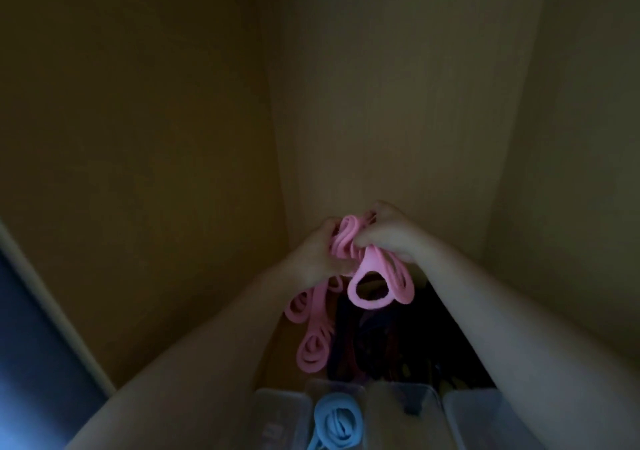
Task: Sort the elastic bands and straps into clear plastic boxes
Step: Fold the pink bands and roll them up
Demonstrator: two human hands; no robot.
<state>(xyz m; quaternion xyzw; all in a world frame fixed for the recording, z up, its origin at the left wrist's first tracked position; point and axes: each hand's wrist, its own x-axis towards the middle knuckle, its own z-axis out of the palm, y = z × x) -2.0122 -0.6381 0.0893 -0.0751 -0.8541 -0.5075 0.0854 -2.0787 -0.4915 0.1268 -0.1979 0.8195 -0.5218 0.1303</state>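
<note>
Left hand point(313, 254) & right hand point(388, 233) both grip pink bands point(367, 285). Blue bands point(337, 420) already in clear box point(332, 389); dark pile point(398, 338) behind unsorted, so prob. early on.

We see a bunch of soft-pink flat elastic bands point(367, 278), plain and even in tone. Below them we make out a coiled light-blue elastic band point(337, 422), also plain, in a colourless see-through plastic box point(358, 397). The shadowed heap of straps point(381, 342) reads to us as navy and dark red. The panel walls point(138, 138) are a dull mustard-tan, and we note a blue-lit strip point(24, 345) at the left edge.
</note>
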